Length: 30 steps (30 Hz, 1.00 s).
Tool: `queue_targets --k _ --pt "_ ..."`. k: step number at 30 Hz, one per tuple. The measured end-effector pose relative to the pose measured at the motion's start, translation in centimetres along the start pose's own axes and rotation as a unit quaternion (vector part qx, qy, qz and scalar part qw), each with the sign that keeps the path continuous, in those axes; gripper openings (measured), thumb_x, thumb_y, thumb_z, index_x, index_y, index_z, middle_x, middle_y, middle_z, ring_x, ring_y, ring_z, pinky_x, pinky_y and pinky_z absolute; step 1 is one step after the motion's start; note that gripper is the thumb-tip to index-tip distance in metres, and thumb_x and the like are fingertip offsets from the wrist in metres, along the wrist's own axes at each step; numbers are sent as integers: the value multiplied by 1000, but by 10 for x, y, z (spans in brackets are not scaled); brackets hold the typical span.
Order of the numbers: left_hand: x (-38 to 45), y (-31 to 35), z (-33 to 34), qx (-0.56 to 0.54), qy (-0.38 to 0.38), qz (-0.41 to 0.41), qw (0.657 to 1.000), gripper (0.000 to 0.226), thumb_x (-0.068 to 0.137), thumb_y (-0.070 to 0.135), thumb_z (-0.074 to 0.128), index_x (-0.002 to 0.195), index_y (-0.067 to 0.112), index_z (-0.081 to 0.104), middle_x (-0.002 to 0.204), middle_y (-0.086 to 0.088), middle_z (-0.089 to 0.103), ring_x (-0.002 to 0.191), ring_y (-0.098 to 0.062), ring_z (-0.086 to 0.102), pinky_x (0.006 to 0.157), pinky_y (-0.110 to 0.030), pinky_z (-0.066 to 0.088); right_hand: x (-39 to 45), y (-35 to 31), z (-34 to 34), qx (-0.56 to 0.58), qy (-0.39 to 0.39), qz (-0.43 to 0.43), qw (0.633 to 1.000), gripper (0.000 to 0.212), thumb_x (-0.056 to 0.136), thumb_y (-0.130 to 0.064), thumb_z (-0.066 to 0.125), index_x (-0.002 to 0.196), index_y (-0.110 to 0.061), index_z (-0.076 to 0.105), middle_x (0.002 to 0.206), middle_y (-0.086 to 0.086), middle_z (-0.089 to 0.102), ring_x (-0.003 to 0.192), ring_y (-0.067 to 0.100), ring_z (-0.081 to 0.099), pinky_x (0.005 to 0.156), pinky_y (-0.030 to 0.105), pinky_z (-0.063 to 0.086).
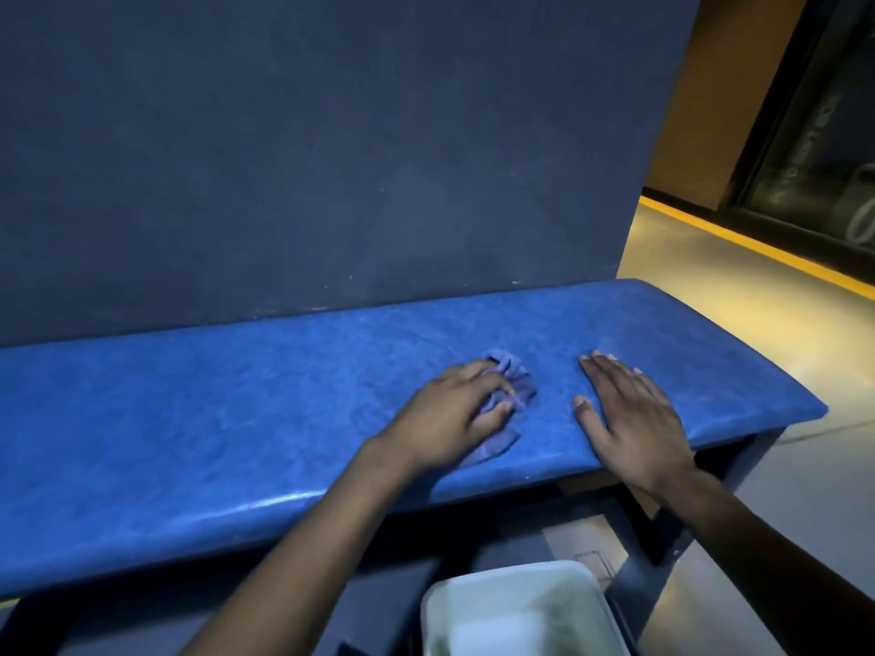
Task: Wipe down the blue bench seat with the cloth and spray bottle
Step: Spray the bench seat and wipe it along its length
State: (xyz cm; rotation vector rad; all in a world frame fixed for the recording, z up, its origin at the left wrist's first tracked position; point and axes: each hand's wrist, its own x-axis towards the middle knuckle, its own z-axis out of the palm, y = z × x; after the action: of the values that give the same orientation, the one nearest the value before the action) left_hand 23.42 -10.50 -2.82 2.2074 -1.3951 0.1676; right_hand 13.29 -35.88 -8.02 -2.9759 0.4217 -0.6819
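While pressed on the blue bench seat [236, 409], left hand [454, 414] gripping cloth [506, 400], right hand [634, 419] flat, released.

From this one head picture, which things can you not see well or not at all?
- Spray bottle: nowhere in the head view.
- Cloth: mostly covered by the left hand.
- Bench seat: cut off at the left edge; the right hand lies flat on it.
- White bin: cut off at the bottom edge.

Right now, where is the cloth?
In the head view, the cloth lies bunched on the blue bench seat, under the left hand, just left of the flat right hand.
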Motion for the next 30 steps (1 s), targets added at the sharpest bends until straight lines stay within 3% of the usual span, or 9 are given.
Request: queue_targets --k 4,7,11,14,18,22,24,27,30 --pt "-68 -42 -43 42 18 -33 998 30 99 46 52 115 28 68 132 2 62 125 -13 54 103 -14 33 0 1 -1 6 -8 -2 1000 71 97 -56 23 154 -18 39 161 3 41 152 19 31 125 40 21" --pt "-100 -113 -89 93 86 -180 976 43 94 54 46 113 24 71 124 -8 66 117 -27 62 96 -32 44 0 0 -1 8 -5 -5 1000 70 97 -55 24 153 -17 40 160 4 42 151 20 34 125 41 22" --pt "-93 -181 -114 137 121 -344 921 33 99 37 54 119 16 69 128 -16 63 120 -36 60 91 -42 48 0 -1 0 8 0 -4 1000 70 97 -54 25 151 -15 42 158 7 45 149 23 37 124 44 25" --pt "-59 -170 -93 115 106 -315 936 40 92 50 46 113 23 69 130 -5 64 117 -30 63 89 -35 49 1 -3 -3 5 -6 -3 1000 72 96 -56 22 152 -15 42 158 7 45 150 24 35 124 45 25" --pt "-28 -82 -49 28 44 -162 985 33 93 45 52 110 25 72 125 0 66 117 -21 62 94 -26 46 -2 -3 -6 3 -18 2 1000 74 96 -58 20 152 -15 41 159 6 43 150 23 34 124 45 24" --pt "-66 -44 -46 18 -8 -38 999 24 99 41 55 118 31 67 125 5 61 122 -12 54 99 -25 40 -1 0 -8 -5 -29 -3 1000 75 96 -59 18 153 -16 40 160 6 42 151 22 33 124 45 25" --pt "-93 -52 -60 34 -3 -45 998 29 99 46 52 120 31 66 130 5 61 129 -11 51 104 -23 38 -1 -1 -7 -2 -33 1 999 75 95 -59 17 153 -16 39 161 6 41 151 22 32 125 45 24" --pt "-111 -87 -85 74 27 -115 990 43 94 58 44 116 30 68 127 2 63 121 -13 56 94 -19 37 0 -1 -7 -1 -28 3 1000 75 95 -59 18 153 -16 39 161 6 41 151 22 32 125 44 23" --pt "-92 -138 -92 107 86 -231 963 52 89 59 39 115 24 69 122 -9 65 116 -29 62 93 -35 45 0 -2 -7 -3 -24 6 1000 74 95 -58 19 153 -15 40 161 7 41 151 23 33 125 44 23"
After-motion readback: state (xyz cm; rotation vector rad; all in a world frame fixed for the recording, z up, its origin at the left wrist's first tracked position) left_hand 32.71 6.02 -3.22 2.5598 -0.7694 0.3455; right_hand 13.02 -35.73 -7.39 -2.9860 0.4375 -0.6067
